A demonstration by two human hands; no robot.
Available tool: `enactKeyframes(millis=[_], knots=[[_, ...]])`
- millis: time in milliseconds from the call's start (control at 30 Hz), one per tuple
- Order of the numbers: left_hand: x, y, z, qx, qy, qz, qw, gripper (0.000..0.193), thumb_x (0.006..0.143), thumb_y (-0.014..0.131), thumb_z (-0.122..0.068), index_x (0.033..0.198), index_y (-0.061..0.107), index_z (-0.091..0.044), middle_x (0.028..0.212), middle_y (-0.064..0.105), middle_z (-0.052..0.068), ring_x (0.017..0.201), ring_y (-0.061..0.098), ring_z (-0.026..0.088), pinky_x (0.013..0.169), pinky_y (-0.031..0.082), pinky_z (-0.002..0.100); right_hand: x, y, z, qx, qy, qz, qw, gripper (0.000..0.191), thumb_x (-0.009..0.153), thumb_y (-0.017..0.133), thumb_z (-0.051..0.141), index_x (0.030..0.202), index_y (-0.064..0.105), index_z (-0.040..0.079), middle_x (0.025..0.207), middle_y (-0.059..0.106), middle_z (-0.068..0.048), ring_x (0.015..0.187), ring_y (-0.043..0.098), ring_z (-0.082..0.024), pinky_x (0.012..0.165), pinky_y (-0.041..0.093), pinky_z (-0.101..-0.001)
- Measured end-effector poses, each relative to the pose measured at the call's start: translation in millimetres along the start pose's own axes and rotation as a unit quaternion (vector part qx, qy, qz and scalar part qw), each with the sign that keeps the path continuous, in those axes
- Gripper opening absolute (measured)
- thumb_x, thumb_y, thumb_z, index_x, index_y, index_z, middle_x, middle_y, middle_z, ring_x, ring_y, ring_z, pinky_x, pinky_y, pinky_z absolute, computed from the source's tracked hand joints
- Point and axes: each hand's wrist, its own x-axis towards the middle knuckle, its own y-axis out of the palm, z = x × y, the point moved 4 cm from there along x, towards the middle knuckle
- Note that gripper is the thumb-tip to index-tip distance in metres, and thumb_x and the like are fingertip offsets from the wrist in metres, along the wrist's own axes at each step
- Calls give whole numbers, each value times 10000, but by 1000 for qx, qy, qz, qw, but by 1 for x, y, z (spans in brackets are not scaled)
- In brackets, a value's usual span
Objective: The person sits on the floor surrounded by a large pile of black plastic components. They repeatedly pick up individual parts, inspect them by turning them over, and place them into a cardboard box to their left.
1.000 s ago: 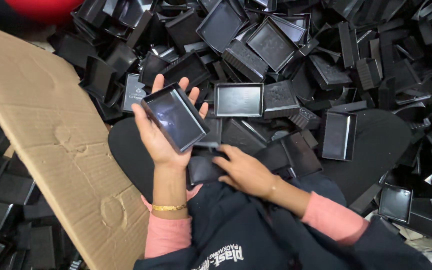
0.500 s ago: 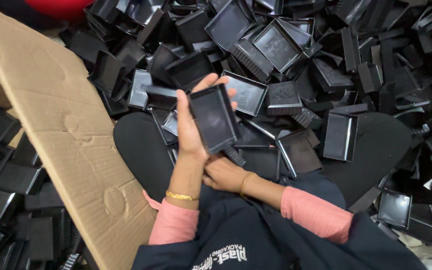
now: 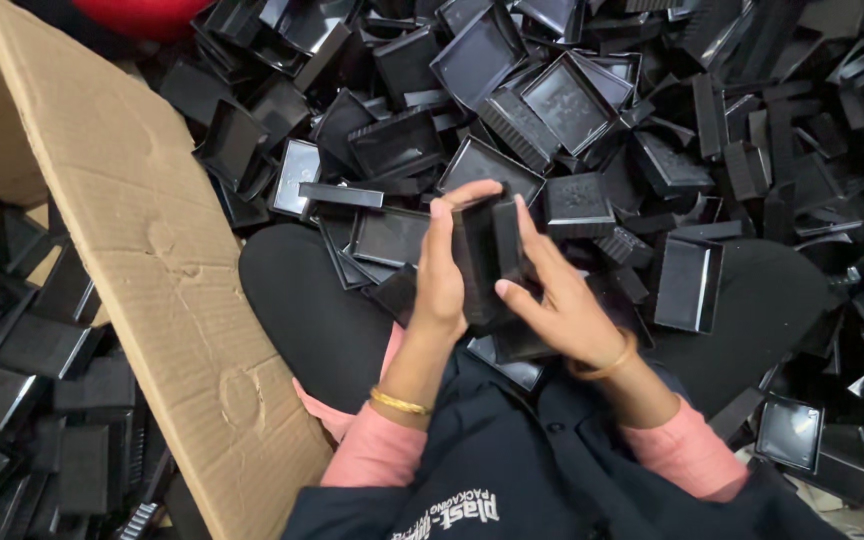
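Holding the tray [image 3: 485, 262] on edge between both hands, you have your left hand [image 3: 444, 272] wrapped round its near side and your right hand [image 3: 557, 305] closed on the far side, fingers only partly curled, above your lap. Risk as judged: the tray stands nearly upright on a thin-wall pinch, so a squeeze could flex it and let it slip down onto the tray pile [image 3: 572, 110] just ahead. Your left elbow sits near the cardboard box [image 3: 152, 260]; a wide swing could knock its flap.
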Motion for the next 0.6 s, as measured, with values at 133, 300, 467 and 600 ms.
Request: enactKeyframes(millis=[133, 300, 467, 600], knots=[[1, -9, 15, 23, 2, -69, 997, 601, 1096, 273, -490, 1320, 576, -21, 1329, 631, 101, 1139, 653, 196, 979, 544, 349, -8, -4, 4, 150, 137, -86, 975, 815, 808, 819, 94, 1529, 439, 106, 1330, 590, -74, 1218, 600, -176, 1031, 514, -332], [0, -4, 19, 110, 48, -38, 992, 609, 1156, 290, -482, 1381, 574, 8, 1349, 613, 128, 1200, 601, 212, 1085, 476, 358, -23, 9, 12, 137, 113, -97, 979, 718, 798, 863, 106, 1428, 521, 86, 1379, 593, -85, 1286, 587, -179, 1046, 525, -336], [-1, 3, 6, 221, 114, -16, 968, 591, 1159, 279, -487, 1313, 586, -5, 1318, 626, 117, 1242, 583, 208, 1117, 441, 330, -22, 14, 5, 179, 117, -32, 976, 667, 819, 837, 98, 1418, 552, 29, 1364, 628, -106, 1236, 627, -170, 1049, 528, -337], [5, -6, -24, 456, 174, 38, 872, 444, 1111, 440, -407, 994, 604, -12, 933, 601, 120, 890, 595, 209, 830, 469, 319, -24, 2, -11, 466, 221, 61, 855, 501, 966, 696, 173, 1404, 589, -46, 1257, 693, -128, 1150, 657, -175, 997, 542, -330]])
